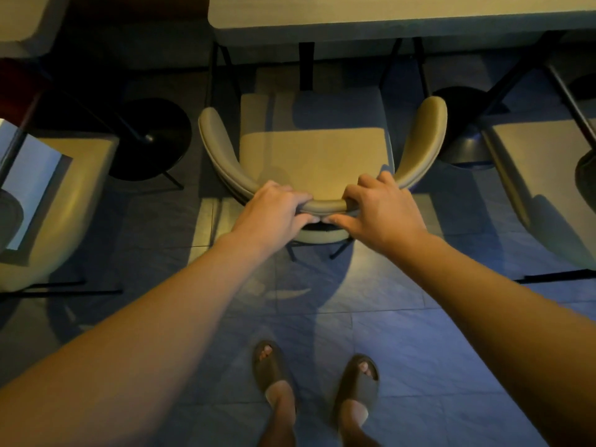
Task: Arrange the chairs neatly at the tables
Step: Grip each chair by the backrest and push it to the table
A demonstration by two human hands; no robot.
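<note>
Dim dining room with a tiled floor

Grey-blue floor tiles fill the lower frame, with patches of warm light and long shadows across them. A round black pedestal base sits at mid left; thin dark legs stand in the upper centre under deep shade.

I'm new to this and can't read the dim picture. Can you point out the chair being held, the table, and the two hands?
chair (309,156): head view, seat cushion.
table (387,24): head view, front edge.
left hand (274,211): head view, back of hand.
right hand (383,211): head view, back of hand.
</note>
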